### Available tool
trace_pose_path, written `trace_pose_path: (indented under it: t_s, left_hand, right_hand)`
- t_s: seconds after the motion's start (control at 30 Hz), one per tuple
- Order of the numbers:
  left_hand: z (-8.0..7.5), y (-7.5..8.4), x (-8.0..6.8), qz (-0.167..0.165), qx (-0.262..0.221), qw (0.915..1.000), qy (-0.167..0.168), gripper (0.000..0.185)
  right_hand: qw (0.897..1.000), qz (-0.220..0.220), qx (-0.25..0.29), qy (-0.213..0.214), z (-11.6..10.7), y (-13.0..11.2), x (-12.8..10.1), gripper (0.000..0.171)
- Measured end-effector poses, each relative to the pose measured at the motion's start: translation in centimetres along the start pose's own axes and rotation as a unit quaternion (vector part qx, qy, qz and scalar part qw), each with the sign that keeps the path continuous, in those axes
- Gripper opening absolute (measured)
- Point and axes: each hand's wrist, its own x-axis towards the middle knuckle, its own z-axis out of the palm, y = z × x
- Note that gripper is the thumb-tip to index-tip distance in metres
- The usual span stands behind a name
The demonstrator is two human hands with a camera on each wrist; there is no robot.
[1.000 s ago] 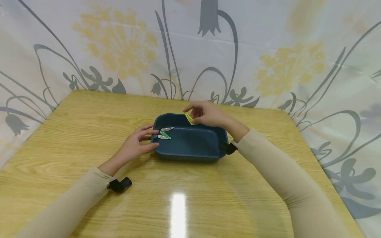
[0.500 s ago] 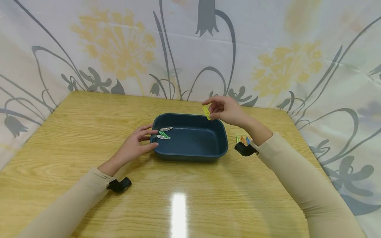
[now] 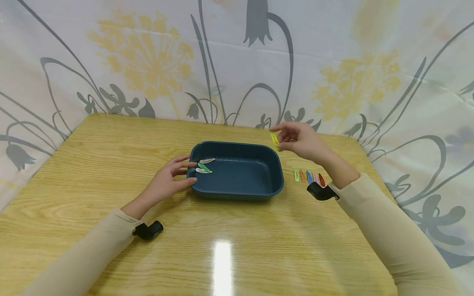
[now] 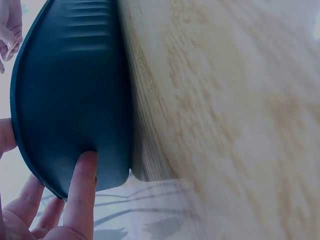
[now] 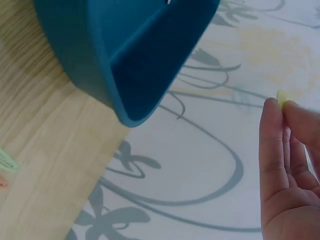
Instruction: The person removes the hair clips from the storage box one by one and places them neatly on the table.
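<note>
Between thumb and fingertips my right hand [image 3: 305,142] pinches a yellow snap hair clip [image 3: 275,140], held in the air beyond the right end of a dark blue plastic bin [image 3: 237,193]. The right wrist view shows just the tip of this yellow clip [image 5: 282,96]. My left hand [image 3: 166,176] rests at the bin's left end, its fairly straight fingers over the rim; in the left wrist view the thumb [image 4: 82,185] touches the outer wall. Inside the bin, near that hand, lie a green hair clip [image 3: 204,167] and two silvery ones [image 3: 207,160].
Right of the bin, a row of several hair clips lies on the wooden table [image 3: 237,230]: light green [image 3: 296,175], orange [image 3: 303,176], blue [image 3: 309,176], pink [image 3: 315,177] and red [image 3: 321,179]. A flower-patterned curtain [image 3: 237,61] hangs behind the table.
My right hand has carried the yellow hair clip rightward, from above the bin to past its right end. The clip row, hidden before, now shows. My left hand stays on the bin.
</note>
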Motion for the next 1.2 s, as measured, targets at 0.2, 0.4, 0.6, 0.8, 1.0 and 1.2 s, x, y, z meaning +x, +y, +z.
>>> trace_pose_path:
  t_s: [0.2,0.4,0.6,0.8,1.0,1.2]
  left_hand:
    - [0.0,-0.2,0.0,0.002,0.000,1.0000,-0.003,0.046]
    - [0.0,-0.2,0.0,0.005,0.004,1.0000,-0.003,0.046]
    - [-0.1,-0.2,0.0,0.006,0.003,1.0000,-0.004,0.046]
    - [0.0,-0.3,0.0,0.008,0.003,1.0000,-0.004,0.045]
    - [0.0,-0.4,0.0,0.008,0.003,1.0000,-0.002,0.045]
    - [0.0,-0.4,0.0,0.008,0.009,0.9999,0.000,0.046]
  right_hand:
    - [1.000,0.009,-0.005,0.016,-0.7,0.9,-1.0,0.038]
    - [0.999,0.029,-0.009,0.032,-1.5,1.7,-2.0,0.039]
    - [0.999,0.038,-0.006,0.026,-2.0,2.6,-3.3,0.041]
    - [0.998,0.050,-0.006,0.043,-2.6,3.5,-4.8,0.039]
    - [0.996,0.048,-0.019,0.069,-3.1,4.7,-5.9,0.039]
    - [0.994,0.066,-0.013,0.092,-3.4,6.1,-6.9,0.040]
